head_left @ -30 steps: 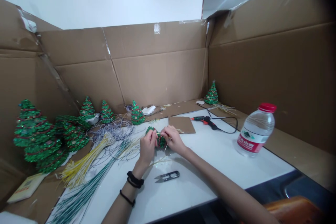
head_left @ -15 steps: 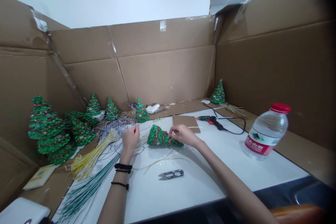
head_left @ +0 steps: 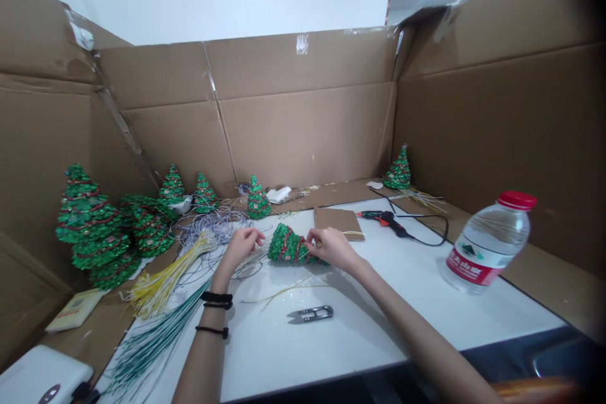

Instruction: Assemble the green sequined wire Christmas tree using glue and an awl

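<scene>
A small green Christmas tree (head_left: 283, 245) with red garland lies on its side on the white tabletop, its wide base to the left. My right hand (head_left: 334, 247) is closed on it, thumb and fingertips pinched at the garland near the tip; the hand hides part of the tip. Just left of the base, my left hand (head_left: 242, 247) is raised with fingers loosely apart, holding nothing I can make out. In front of the tree lie thread snips (head_left: 311, 314) and a thin yellowish strand (head_left: 288, 290).
Bundles of yellow strands (head_left: 165, 281) and green wires (head_left: 158, 334) lie at left, beside tangled wire (head_left: 213, 221). More decorated trees (head_left: 95, 221) stand behind. A glue gun (head_left: 386, 221), cardboard piece (head_left: 338, 222) and water bottle (head_left: 487, 243) are at right; cardboard walls (head_left: 307, 132) surround the table.
My left hand has loosened from closed fingers and moved slightly right, closer to the tree's base. My right hand stays on the tree. The view has shifted a little.
</scene>
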{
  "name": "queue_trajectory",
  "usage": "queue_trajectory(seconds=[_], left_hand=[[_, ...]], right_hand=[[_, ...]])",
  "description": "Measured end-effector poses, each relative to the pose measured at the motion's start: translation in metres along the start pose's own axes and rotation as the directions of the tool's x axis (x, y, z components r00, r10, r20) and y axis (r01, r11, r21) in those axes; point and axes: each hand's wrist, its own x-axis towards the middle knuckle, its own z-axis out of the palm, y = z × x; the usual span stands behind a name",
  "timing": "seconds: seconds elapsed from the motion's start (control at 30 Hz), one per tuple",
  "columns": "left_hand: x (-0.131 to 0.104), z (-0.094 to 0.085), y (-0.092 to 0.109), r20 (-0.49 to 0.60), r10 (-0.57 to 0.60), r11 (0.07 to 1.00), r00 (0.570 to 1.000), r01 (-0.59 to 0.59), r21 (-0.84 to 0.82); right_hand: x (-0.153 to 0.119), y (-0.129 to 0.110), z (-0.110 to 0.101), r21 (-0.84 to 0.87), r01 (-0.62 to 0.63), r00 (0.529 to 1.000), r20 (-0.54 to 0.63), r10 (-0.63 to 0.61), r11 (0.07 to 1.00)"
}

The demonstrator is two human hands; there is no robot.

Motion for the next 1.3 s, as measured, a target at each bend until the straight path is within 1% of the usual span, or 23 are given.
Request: queue_trajectory(seconds=[0.03, 0.07, 0.13, 0.33, 0.47, 0.57, 0.67, 0.8, 0.87, 0.93, 1.07, 1.2, 1.3], left_hand=[[0.000, 0.005, 0.002, 0.093, -0.010, 0.999, 0.996, 0.014, -0.048], [0.000, 0.010, 0.004, 0.162, -0.017, 0.997, 0.987, 0.030, -0.078], [-0.001, 0.017, 0.006, 0.241, -0.012, 0.993, 0.971, 0.040, -0.111], [-0.005, 0.024, 0.014, 0.368, 0.034, 0.977, 0.929, 0.046, -0.206], [-0.008, 0.031, 0.018, 0.418, -0.008, 0.948, 0.908, 0.140, -0.285], [-0.010, 0.035, 0.020, 0.459, -0.028, 0.906, 0.888, 0.216, -0.363], [-0.010, 0.041, 0.017, 0.471, -0.007, 0.890, 0.882, 0.220, -0.398], [-0.009, 0.051, 0.010, 0.475, 0.041, 0.888, 0.879, 0.185, -0.421], [-0.009, 0.057, 0.007, 0.450, 0.036, 0.893, 0.892, 0.174, -0.416], [-0.009, 0.064, 0.005, 0.405, 0.005, 0.891, 0.914, 0.179, -0.416], [-0.007, 0.079, 0.002, 0.331, -0.044, 0.872, 0.942, 0.198, -0.447], [-0.002, 0.090, -0.006, 0.332, -0.042, 0.869, 0.943, 0.198, -0.453], [0.001, 0.091, -0.011, 0.356, -0.034, 0.874, 0.934, 0.201, -0.443]], right_hand=[[0.000, -0.001, 0.000, -0.002, -0.005, 1.000, 0.007, 0.005, 1.000], [0.000, -0.002, 0.000, -0.004, -0.013, 1.000, 0.012, 0.013, 1.000], [0.000, -0.003, 0.001, -0.011, -0.035, 0.999, 0.017, 0.035, 0.999], [-0.001, -0.007, 0.005, -0.023, -0.077, 0.997, 0.015, 0.077, 0.997], [-0.001, -0.004, 0.009, 0.016, -0.110, 0.994, 0.005, 0.110, 0.994], [0.000, 0.004, 0.010, 0.147, -0.061, 0.998, 0.010, 0.060, 0.987], [0.001, 0.011, 0.010, 0.238, 0.000, 1.000, 0.018, -0.004, 0.971], [0.001, 0.012, 0.008, 0.238, 0.034, 0.997, 0.055, -0.048, 0.971], [0.000, 0.011, 0.006, 0.228, 0.054, 0.994, 0.080, -0.074, 0.972], [-0.001, 0.008, 0.004, 0.200, 0.077, 0.990, 0.102, -0.099, 0.977], [-0.003, 0.005, 0.004, 0.183, 0.086, 0.987, 0.118, -0.109, 0.979], [-0.004, 0.004, 0.003, 0.239, 0.046, 0.995, 0.072, -0.065, 0.970], [-0.004, 0.004, 0.003, 0.283, 0.075, 0.997, -0.012, -0.075, 0.956]])
